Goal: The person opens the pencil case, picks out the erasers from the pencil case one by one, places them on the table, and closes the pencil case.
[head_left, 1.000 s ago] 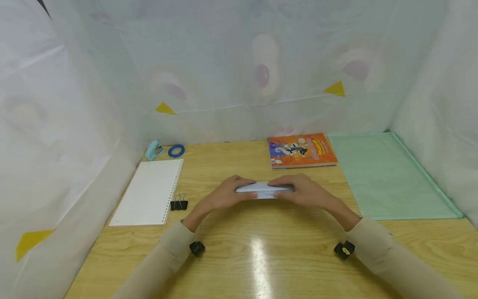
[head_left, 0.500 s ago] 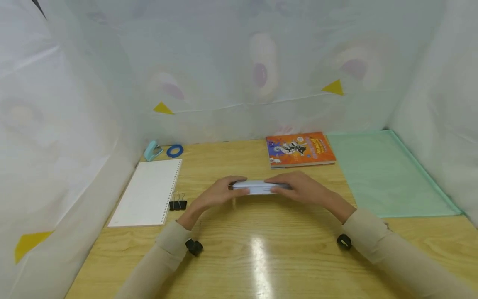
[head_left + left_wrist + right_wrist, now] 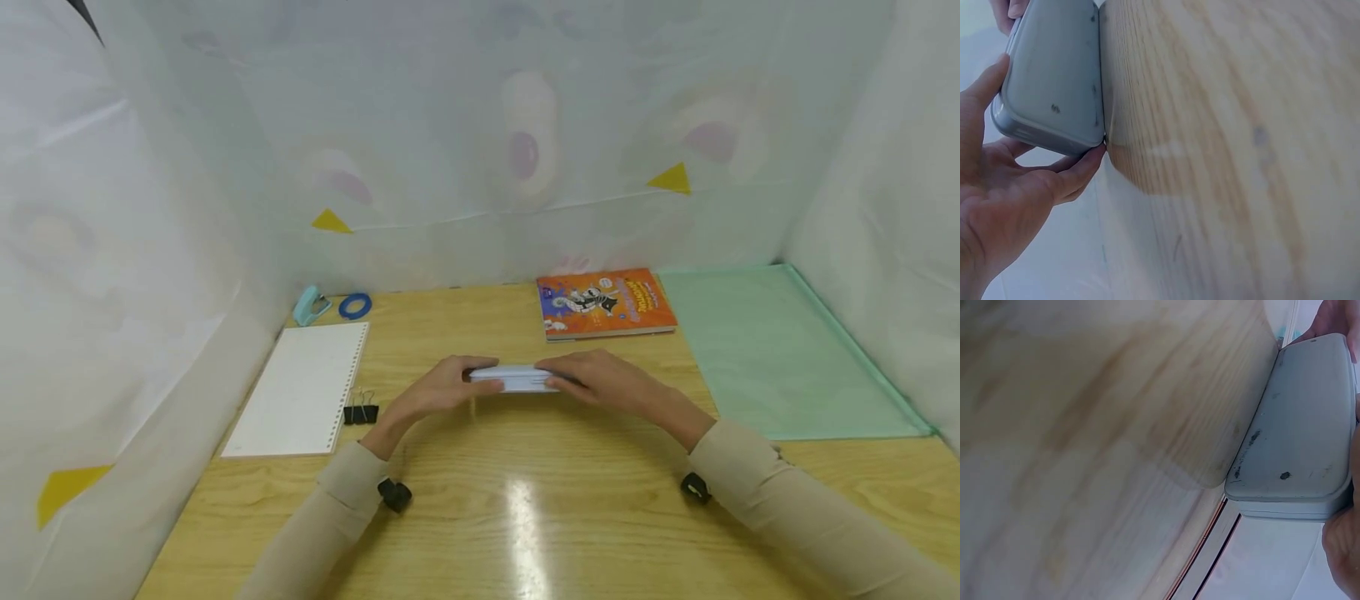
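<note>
A pale grey-blue hard pencil case (image 3: 522, 382) with rounded corners is held lengthwise between both hands, over the middle of the wooden table. My left hand (image 3: 441, 387) grips its left end, thumb on the near side. At the other end my right hand (image 3: 606, 380) holds it the same way. The left wrist view shows the case's broad scuffed face (image 3: 1057, 69), its lower long edge right at the tabletop, with the left fingers curled round the end. Small dark marks dot that face in the right wrist view too, where the right hand is partly cut off by the frame.
To the left lie a white spiral-hole notepad (image 3: 300, 387) and a black binder clip (image 3: 361, 414). Behind them sit a light blue hole punch (image 3: 310, 306) and a blue tape ring (image 3: 355, 306). An orange book (image 3: 607, 303) and a green mesh pouch (image 3: 795, 358) lie right.
Both hands have shifted slightly left with the pencil case, and the left thumb has moved further toward its end. The other things on the table stay put.
</note>
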Tool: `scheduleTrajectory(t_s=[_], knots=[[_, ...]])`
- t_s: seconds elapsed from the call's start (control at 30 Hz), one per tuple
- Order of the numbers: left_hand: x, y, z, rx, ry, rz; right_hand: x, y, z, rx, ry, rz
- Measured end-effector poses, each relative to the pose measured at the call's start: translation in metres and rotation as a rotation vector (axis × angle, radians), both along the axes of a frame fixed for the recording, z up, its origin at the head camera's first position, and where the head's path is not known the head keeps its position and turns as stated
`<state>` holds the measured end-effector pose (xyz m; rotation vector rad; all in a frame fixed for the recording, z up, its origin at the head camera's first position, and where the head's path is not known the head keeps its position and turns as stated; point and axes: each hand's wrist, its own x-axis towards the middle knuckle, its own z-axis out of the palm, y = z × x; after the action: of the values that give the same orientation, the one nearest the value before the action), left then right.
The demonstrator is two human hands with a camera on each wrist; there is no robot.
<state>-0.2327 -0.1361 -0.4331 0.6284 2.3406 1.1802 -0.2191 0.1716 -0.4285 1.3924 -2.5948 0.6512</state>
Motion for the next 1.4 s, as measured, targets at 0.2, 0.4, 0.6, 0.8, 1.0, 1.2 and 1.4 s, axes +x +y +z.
scheduleTrajectory(t_s=[0.2,0.4,0.6,0.8,1.0,1.2,1.4], knots=[[0.003,0.002,0.000,0.002,0.004,-0.012,0.003,0.000,-0.003,0.017,0.062,-0.003],[0.004,0.003,-0.001,-0.004,0.027,-0.024,0.004,0.000,-0.006,0.017,0.104,-0.011],[0.007,0.003,-0.004,-0.093,0.110,-0.027,0.002,0.013,-0.008,-0.018,-0.135,-0.034],[0.011,0.006,-0.007,-0.161,0.146,-0.045,0.003,0.042,-0.006,-0.004,-0.219,-0.058],[0.013,0.005,-0.007,-0.203,0.161,-0.059,0.006,0.061,0.001,-0.001,-0.308,-0.099],[0.012,0.006,-0.007,-0.217,0.200,-0.118,0.009,0.066,0.008,0.014,-0.308,-0.096],[0.012,0.000,-0.010,-0.167,0.143,-0.106,0.008,0.072,0.011,-0.064,-0.387,-0.185]])
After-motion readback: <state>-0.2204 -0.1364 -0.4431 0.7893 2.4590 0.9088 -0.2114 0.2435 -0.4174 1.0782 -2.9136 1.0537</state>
